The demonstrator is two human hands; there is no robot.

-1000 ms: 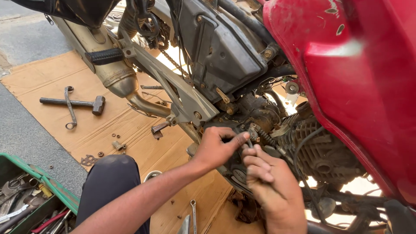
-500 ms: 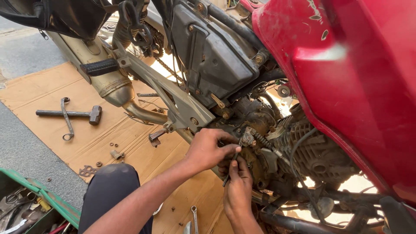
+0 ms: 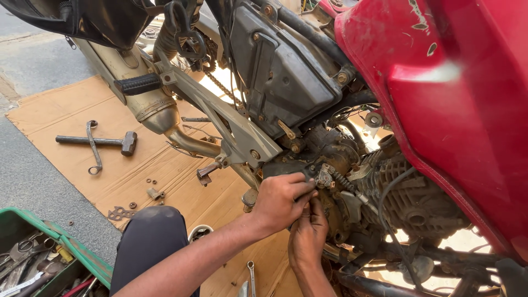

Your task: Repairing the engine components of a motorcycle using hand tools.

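Both hands crowd the grimy grey metal engine casing (image 3: 352,203) under the red fuel tank (image 3: 440,110); the left hand (image 3: 280,201) curls over a small fitting there, the right hand (image 3: 308,236) pinches beneath it; their grip's contents stay hidden.

Sunlit asphalt (image 3: 33,181), flattened cardboard (image 3: 159,170)

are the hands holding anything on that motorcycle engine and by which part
Cannot be told. Both the left hand and right hand press at the engine, fingers curled, hiding any grip.
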